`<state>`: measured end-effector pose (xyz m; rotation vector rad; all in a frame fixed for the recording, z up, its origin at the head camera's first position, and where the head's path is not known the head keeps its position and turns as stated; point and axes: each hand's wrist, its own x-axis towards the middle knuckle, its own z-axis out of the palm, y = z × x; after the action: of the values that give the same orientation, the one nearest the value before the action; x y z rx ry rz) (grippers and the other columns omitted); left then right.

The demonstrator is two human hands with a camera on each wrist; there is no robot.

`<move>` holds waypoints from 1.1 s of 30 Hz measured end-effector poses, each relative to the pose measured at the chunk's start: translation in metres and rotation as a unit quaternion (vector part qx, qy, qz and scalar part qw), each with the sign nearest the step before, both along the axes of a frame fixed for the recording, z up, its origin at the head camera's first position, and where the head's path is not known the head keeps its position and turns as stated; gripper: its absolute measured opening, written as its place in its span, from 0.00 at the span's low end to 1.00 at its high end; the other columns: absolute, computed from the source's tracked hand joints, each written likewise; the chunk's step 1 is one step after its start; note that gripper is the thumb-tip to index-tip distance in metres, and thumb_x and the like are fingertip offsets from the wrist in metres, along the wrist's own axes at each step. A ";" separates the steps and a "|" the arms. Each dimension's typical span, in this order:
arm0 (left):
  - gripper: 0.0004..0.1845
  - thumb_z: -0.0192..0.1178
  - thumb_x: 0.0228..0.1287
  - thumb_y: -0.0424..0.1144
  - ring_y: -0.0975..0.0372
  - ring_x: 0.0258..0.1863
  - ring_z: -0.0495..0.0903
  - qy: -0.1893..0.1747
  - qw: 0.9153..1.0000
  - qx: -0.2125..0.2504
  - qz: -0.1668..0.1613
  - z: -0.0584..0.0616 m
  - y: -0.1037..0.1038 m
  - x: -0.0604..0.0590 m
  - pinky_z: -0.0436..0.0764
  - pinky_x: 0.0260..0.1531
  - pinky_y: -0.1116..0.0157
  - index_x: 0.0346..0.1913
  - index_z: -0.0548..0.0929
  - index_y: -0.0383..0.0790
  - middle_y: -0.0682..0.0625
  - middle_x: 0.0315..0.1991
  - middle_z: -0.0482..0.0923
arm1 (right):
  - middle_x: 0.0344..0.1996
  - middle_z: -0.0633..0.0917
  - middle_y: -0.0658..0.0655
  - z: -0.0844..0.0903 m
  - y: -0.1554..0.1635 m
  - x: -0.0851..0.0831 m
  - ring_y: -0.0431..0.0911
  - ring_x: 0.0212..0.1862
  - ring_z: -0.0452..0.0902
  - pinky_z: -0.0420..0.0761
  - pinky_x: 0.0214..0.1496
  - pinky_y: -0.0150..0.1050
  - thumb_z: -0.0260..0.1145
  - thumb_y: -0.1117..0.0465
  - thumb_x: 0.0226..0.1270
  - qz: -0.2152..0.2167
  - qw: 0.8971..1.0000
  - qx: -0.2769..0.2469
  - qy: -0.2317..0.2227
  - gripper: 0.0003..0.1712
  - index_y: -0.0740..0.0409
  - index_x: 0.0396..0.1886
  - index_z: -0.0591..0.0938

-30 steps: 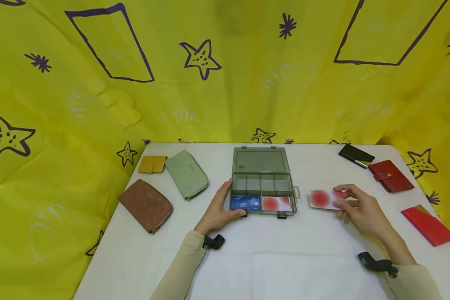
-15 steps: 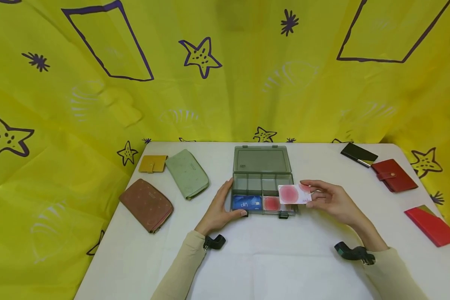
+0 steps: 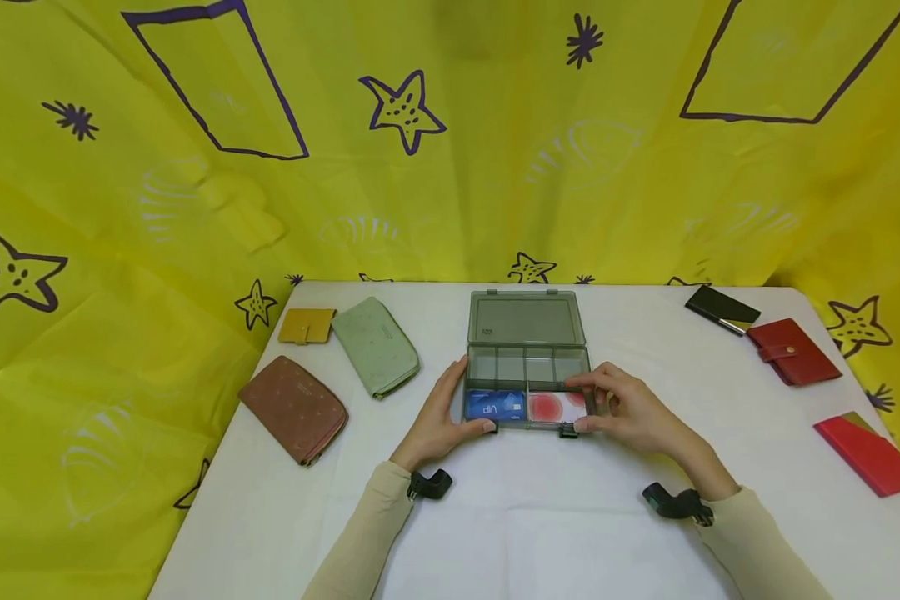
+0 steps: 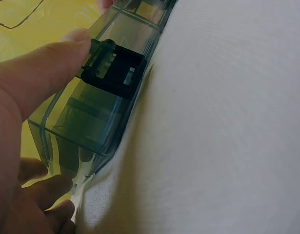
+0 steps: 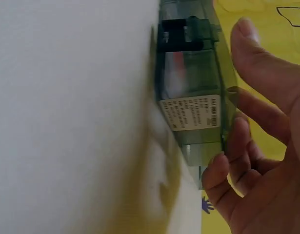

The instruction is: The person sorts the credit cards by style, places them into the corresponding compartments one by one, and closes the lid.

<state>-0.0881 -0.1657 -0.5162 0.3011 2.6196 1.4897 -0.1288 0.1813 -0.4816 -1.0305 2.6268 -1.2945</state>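
A translucent grey-green compartment box (image 3: 527,319) stands with its lid folded back. A blue VIP card (image 3: 495,406) lies in its front left compartment, and a white card with red circles (image 3: 547,408) lies in the front right one. My left hand (image 3: 438,425) grips the box's left front corner; in the left wrist view the thumb (image 4: 52,63) lies by a dark latch (image 4: 115,68). My right hand (image 3: 630,412) is at the box's right end, thumb near the front edge and fingers over the compartment. In the right wrist view its thumb and fingers are apart, with no card between them.
Left on the white table (image 3: 555,542) lie a yellow wallet (image 3: 307,326), a green zip wallet (image 3: 376,347) and a brown zip wallet (image 3: 294,409). To the right are a black card holder (image 3: 722,309), a dark red snap wallet (image 3: 795,352) and a bright red wallet (image 3: 870,454).
My right hand has moved left to the box with a red-circle card and let it go in the front right compartment. My left hand has kept its hold on the box.
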 end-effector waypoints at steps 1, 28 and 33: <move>0.60 0.79 0.61 0.51 0.43 0.86 0.49 0.001 1.000 0.000 -0.001 0.000 0.000 0.000 0.54 0.82 0.37 0.88 0.51 0.51 0.39 0.87 0.49 | 0.38 0.77 0.52 0.001 0.000 0.000 0.42 0.35 0.72 0.71 0.31 0.29 0.85 0.63 0.54 -0.009 1.000 0.010 0.002 0.33 0.57 0.62 0.86; 0.58 0.77 0.64 0.49 0.46 0.87 0.47 0.004 1.000 -0.009 -0.007 -0.001 -0.001 -0.003 0.52 0.83 0.40 0.88 0.50 0.49 0.43 0.87 0.49 | 0.85 0.45 0.74 -0.010 0.007 -0.047 0.73 0.83 0.43 0.75 0.59 0.17 0.65 0.76 0.71 -0.028 0.920 -0.166 -0.353 0.56 0.65 0.87 0.41; 0.41 0.55 0.83 0.54 0.46 0.87 0.47 0.015 1.000 -0.009 -0.012 0.000 -0.002 -0.003 0.50 0.84 0.41 0.87 0.50 0.47 0.41 0.87 0.49 | 0.85 0.45 0.74 -0.011 0.006 -0.047 0.72 0.83 0.43 0.75 0.61 0.18 0.65 0.77 0.70 -0.027 0.919 -0.176 -0.352 0.56 0.65 0.87 0.42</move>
<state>-0.0912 -0.1676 -0.5163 0.3557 2.6414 1.4652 -0.1756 0.1873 -0.4925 -0.3785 1.9300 -1.7715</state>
